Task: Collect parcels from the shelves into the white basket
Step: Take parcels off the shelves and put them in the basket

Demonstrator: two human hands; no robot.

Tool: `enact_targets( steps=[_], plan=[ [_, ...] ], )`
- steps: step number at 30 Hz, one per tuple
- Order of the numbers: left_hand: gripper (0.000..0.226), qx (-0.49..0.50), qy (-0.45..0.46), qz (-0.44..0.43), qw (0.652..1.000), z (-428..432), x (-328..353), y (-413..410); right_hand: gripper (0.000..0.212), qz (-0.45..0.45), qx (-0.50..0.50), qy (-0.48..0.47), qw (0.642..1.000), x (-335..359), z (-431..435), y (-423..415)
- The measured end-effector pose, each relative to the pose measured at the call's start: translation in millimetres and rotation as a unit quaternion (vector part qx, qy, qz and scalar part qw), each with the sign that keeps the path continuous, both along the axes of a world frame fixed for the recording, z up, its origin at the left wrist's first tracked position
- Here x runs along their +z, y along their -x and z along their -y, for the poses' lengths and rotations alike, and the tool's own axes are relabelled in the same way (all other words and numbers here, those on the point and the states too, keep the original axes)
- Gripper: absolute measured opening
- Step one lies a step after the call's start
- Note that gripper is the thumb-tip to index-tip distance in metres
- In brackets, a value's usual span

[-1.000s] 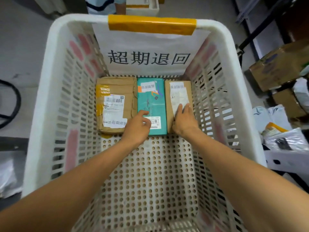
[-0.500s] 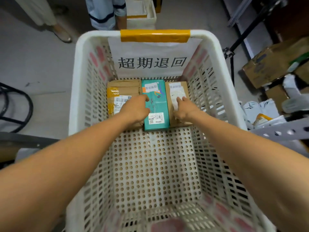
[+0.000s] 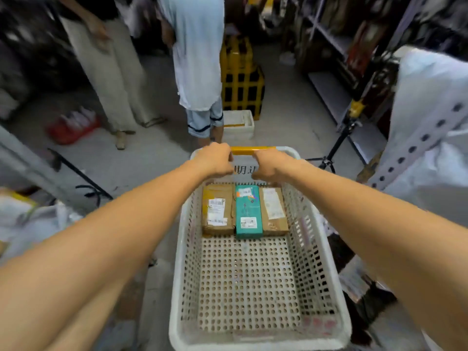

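Head view shows our left hand [image 3: 215,158] and right hand [image 3: 269,164] closed on the basket [image 3: 326,274] far rim, three parcels [image 3: 247,211] just below it inside; next we likely move it toward the shelves.

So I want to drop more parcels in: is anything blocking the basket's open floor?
Nothing visible: the white basket floor is bare near the wearer. Three parcels sit at the far end, and both hands grip the far rim.
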State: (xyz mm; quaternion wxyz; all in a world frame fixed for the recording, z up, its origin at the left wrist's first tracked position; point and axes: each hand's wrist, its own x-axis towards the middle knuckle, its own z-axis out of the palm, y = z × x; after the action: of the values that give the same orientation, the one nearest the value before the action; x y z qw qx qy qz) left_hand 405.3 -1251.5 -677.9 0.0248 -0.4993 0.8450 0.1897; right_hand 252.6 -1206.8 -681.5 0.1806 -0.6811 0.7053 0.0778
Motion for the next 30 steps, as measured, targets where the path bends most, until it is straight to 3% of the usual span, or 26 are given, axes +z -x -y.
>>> enact_targets(
  steps=[8,17,20,25,28,30],
  plan=[
    [0.034,0.158,0.046,-0.019,0.986,-106.8,142.9,-46.8,0.024,0.013,0.153,0.100,0.983,149.3,-76.0,-33.2],
    [0.029,0.322,0.065,0.017,0.944,-265.8,223.3,-130.3,0.030,0.052,0.335,0.133,0.931,249.0,-182.1,-110.6],
    [0.027,0.383,0.084,0.023,0.920,-330.1,239.1,-155.9,0.024,0.063,0.409,0.120,0.903,264.4,-227.2,-145.5],
    [0.027,0.489,0.103,0.017,0.866,-452.4,260.6,-186.2,0.033,0.074,0.530,0.132,0.834,280.8,-309.4,-207.2],
    [0.033,0.580,0.112,0.005,0.807,-544.7,271.9,-198.6,0.028,0.084,0.598,0.120,0.788,291.1,-372.8,-238.1],
    [0.036,0.634,0.114,0.011,0.765,-609.4,275.0,-204.2,0.048,0.089,0.640,0.119,0.754,295.0,-418.7,-258.8]
  ],
)
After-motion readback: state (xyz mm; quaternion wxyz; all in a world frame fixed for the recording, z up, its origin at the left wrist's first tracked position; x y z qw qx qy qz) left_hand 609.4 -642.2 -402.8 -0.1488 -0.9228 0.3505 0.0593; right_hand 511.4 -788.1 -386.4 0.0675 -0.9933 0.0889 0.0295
